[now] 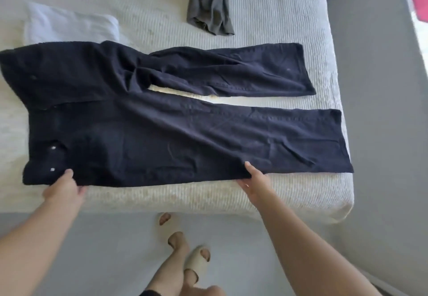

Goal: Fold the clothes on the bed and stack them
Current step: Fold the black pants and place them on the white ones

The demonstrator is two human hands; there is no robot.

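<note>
One bed, pale ribbed cover, bore all items. Dark trousers: spread flat across near side, legs parted, unfolded. White garment: apparently folded, beside waistband at far left. Grey garment: crumpled, far edge, untouched. Left hand pinched near hem at waist; right hand pinched near leg's edge. Judged: early; two pieces outstanding, stack barely begun.

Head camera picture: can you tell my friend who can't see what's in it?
Two hands, left and right, pinch the near edge of dark navy trousers spread flat on a pale bed. A crumpled grey garment lies farther back.
</note>
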